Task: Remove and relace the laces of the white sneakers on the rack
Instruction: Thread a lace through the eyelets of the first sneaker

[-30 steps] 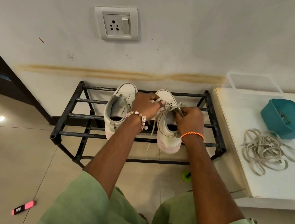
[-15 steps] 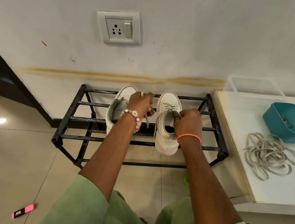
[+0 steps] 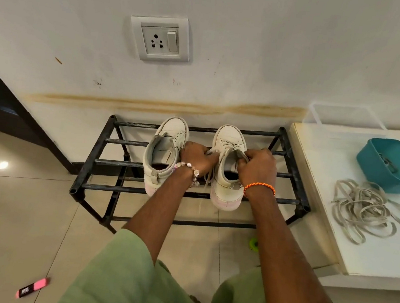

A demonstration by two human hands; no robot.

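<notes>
Two white sneakers stand side by side on the top tier of a black rack (image 3: 293,160) built of round metal bars, toes toward the scuffed wall. Both are smooth leather-like uppers on thick, pale pink-tinged soles. The left sneaker (image 3: 162,151) has no lace, its tongue loose and its eyelet flaps spread. The right sneaker (image 3: 230,140) carries a flat, woven grey-white lace (image 3: 227,143) crossed over the lower eyelets, with a loose end trailing down past the sole.

The left hand (image 3: 197,154), a beaded bracelet at its wrist, is curled with the fingers pinching a strand of that lace at the shoe's inner edge. The right hand (image 3: 257,164), with a braided orange band at the wrist, is curled over the shoe's outer collar and pinches the lace near the top eyelets.

To the right, a white board surface (image 3: 315,190) holds a tangled heap of flat spare laces (image 3: 368,209) and a teal plastic tub (image 3: 391,164) with rounded corners. A pink marker (image 3: 32,287) lies on the glossy floor tiles, and a switch socket (image 3: 161,38) sits on the wall.
</notes>
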